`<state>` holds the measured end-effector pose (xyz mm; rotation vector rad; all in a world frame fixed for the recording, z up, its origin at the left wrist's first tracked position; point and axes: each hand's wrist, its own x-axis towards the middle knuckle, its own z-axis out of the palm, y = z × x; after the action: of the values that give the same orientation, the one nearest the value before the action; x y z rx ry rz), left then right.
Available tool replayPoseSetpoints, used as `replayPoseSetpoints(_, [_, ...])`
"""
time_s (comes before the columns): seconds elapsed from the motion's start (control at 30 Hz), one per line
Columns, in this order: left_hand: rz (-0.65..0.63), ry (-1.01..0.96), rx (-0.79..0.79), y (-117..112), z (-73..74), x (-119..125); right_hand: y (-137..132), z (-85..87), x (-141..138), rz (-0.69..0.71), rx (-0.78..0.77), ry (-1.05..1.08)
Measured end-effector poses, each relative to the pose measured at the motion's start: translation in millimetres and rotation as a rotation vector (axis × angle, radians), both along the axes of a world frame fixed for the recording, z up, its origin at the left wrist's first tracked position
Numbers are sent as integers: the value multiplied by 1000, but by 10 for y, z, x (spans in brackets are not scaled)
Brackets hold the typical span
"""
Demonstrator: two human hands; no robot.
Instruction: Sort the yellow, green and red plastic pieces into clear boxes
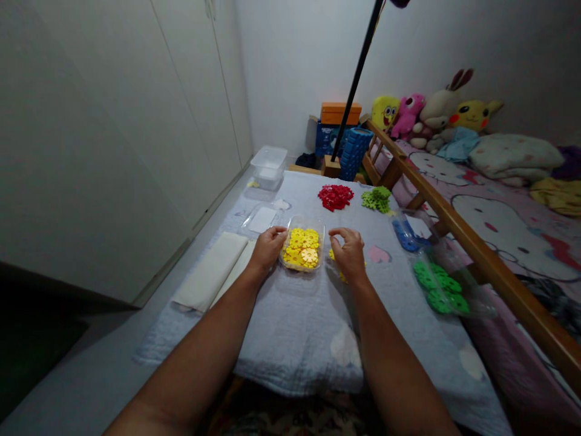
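Observation:
A clear plastic container (321, 266) stands before me on the cloth, filled with yellow snowflake-shaped building discs (300, 245). My left hand (270, 245) holds its left rim, thumb and fingers at the edge. To the right of the container is my right hand (348, 249), fingers curved and a gap between thumb and forefinger, with nothing visible in them. More yellow discs (333, 255) lie on the cloth beneath this hand, partly covered by it. Behind the container's left side rests a clear lid (261, 219) with a white label.
Red pieces (336, 197) and light-green pieces (376, 198) lie in heaps at the back. Clear boxes of blue pieces (406, 237) and green discs (440, 287) line the right, beside a wooden bed rail (422, 188). Folded beige cloth (211, 269) and an empty plastic tub (269, 166) are left.

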<state>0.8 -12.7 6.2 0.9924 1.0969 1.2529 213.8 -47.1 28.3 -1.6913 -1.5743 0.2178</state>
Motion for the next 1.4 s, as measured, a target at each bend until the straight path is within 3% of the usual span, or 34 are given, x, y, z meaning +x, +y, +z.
replayPoseSetpoints(0.17, [-2,20,4,13,-20,-4,23,-120,315,-133,-208,-133])
replayPoseSetpoints(0.4, [-7,32,-1,7,-19,-3,33,-371,416,-45,-271,-308])
replayPoseSetpoints(0.53, [0,46,-4,-1,0,-4,37,-373,382,-46,-262,-311])
replayPoseSetpoints(0.77, [-3,61,14,0,-4,-13,42,-232,363,-61,-301,-158])
replayPoseSetpoints(0.97, [-2,44,18,20,-39,-15,61,-174,364,51,-116,149])
replayPoseSetpoints(1.07, [-1,37,9,17,-34,-11,41,-131,291,36,36,260])
replayPoseSetpoints(1.2, [-8,39,-4,3,-7,-7,5,-71,145,35,182,237])
replayPoseSetpoints(1.4, [2,42,-11,2,-5,-8,24,-40,-43,63,173,62])
